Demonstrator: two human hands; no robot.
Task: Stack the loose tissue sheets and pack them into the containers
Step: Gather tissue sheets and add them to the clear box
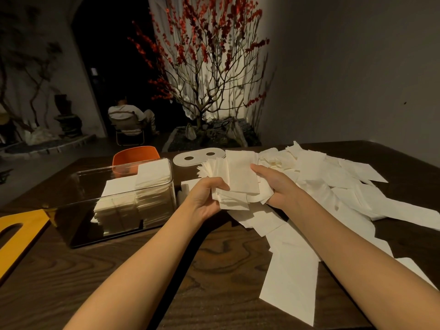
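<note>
On the dark wood-grain table [214, 270], the clear plastic container [114, 201] at your left is partly filled with stacked sheets, and loose white tissue sheets [333, 186] sprawl to your right. Your left hand [204, 198] and right hand [273, 184] both curl around an uneven, fanned bundle of white tissues [238, 179] held above the table. Those splayed corners could slip or snag the container's rim unless squared; the dim room hides edges.

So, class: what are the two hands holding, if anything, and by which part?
Both hold one uneven bundle of tissue sheets above the table: the left hand grips its lower left edge, and the right hand holds its right side.
</note>
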